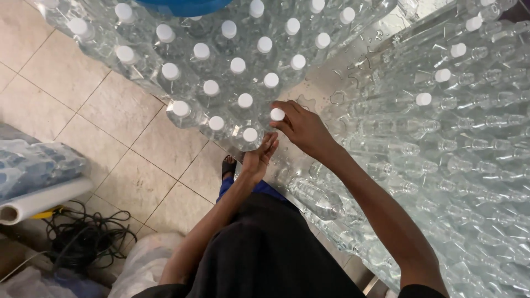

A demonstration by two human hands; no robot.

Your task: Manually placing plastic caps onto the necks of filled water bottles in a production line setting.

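I see clear glossy plastic bottles (243,110) with matt white plastic caps (277,114). The worktop (331,83) at upper middle looks like shiny wet metal. The floor tiles (110,127) at left are matt beige. The roll (38,201) at lower left is smooth plastic film.

A clear plastic water bottle (274,122) with a white screw cap stands upright just above the centre of the frame, seen from above so the cap is its plainest part. It sits at the lower right edge of a tight cluster of upright bottles (221,60) of the same kind, all clear with round white caps, filling the upper middle of the frame. A second edge bottle (249,138), also upright, stands just beside it to the lower left, touching its neighbours.
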